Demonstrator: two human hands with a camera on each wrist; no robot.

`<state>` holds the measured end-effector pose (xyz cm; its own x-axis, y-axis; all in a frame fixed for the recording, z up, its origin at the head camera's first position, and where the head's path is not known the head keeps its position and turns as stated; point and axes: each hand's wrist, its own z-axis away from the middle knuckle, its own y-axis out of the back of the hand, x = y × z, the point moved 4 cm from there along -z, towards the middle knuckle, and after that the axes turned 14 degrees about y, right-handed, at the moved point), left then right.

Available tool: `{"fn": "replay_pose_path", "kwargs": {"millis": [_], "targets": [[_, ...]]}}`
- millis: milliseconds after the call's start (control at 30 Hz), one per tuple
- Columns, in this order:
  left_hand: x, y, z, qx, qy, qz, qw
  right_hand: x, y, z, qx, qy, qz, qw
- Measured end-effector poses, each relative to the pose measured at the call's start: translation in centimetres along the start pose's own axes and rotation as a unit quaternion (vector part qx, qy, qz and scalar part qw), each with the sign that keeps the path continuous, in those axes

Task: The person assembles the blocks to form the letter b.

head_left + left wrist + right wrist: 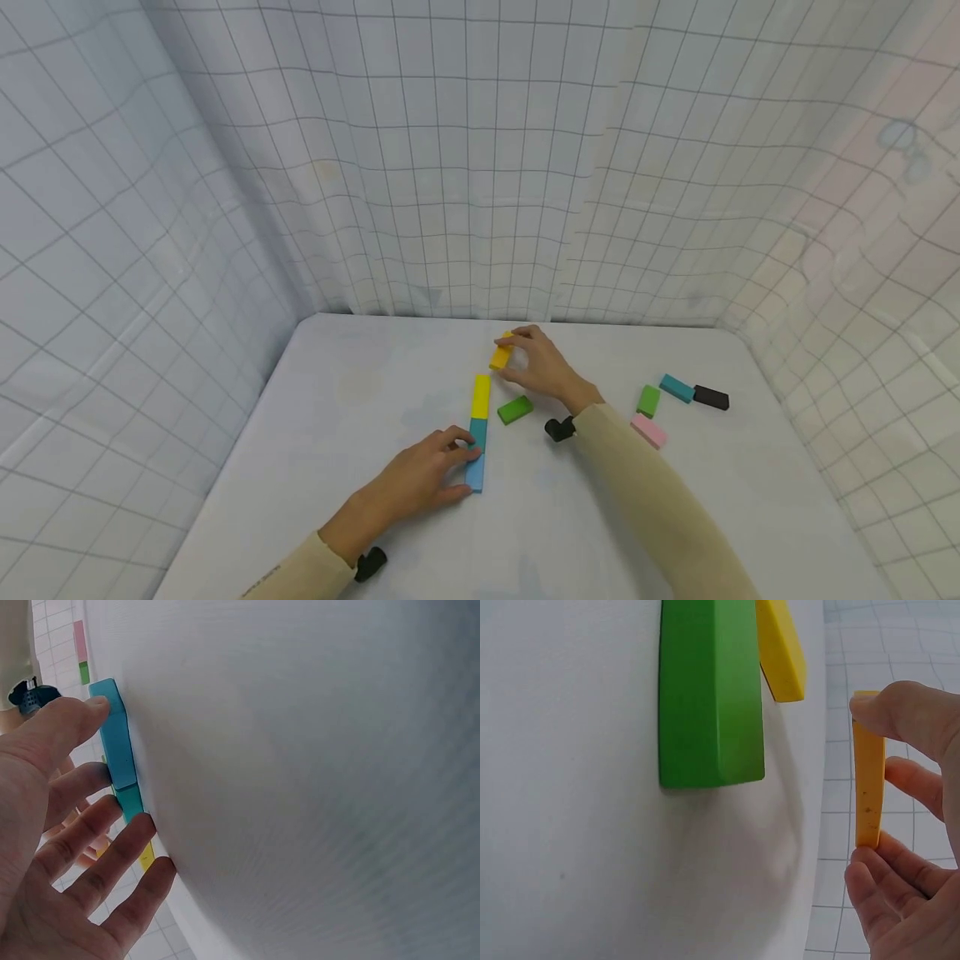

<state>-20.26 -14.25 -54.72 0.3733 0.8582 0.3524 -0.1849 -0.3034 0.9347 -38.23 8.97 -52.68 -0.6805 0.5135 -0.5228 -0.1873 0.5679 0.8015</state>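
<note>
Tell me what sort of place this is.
Probably a makeshift recording booth: white grid-patterned sheets hang on three sides of a white tabletop, a row of coloured blocks lies on it, and a small black device shows at the left sleeve.

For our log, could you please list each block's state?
Orange block: pinched by right hand
Yellow block: lying in line
Middle teal block: lying in line
Light blue block: lying, touched by left hand
Central green block: lying
Right green block: lying
Right teal block: lying
Pink block: lying
Black block: lying
</note>
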Motion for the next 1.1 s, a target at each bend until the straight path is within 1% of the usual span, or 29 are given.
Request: {"fn": "replay_pose_path", "kwargs": {"millis": [200,533,1100], "targets": [[0.1,0.0,0.0,0.004,-0.002,0.0,1.0,-0.1,-0.8,-1.1,-0.013,-0.007,-0.009,1.0],[-0.2,-0.2,-0.1,0.004,-0.007,0.006,1.0,0.0,-1.9,-2.2,-0.034,-0.029,-0.022,0.999],[-0.2,-0.1,-0.1,-0.003,-0.002,0.005,1.0,0.5,-2.7,-2.5,-0.072,-0.044,-0.017,0.996]]}}
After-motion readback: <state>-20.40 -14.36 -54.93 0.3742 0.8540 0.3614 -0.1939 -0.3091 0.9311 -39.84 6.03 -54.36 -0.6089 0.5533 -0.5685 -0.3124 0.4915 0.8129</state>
